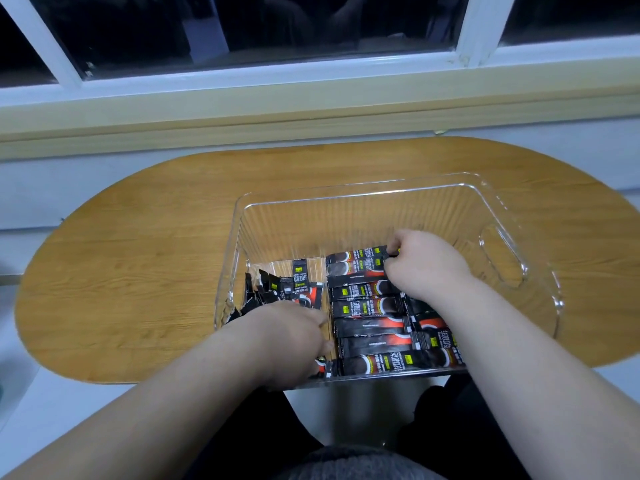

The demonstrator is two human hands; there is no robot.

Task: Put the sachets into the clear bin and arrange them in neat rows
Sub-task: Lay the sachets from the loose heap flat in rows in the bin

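Bare forearms reach into the clear bin on the table. The left hand steadies the sachet row at its 9 o'clock edge, grip hidden. Loose sachets wait beyond. The right hand pinches the farthest sachet at 12 o'clock, apparently squaring it.

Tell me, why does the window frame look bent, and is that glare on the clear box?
Head view: the wide-angle lens bows the window frame and the edge of the wooden table; the panes are dark, so the light seemingly comes from indoors; bright glints trace the rim of the clear bin; print on the sachets is slightly soft, hardly legible.
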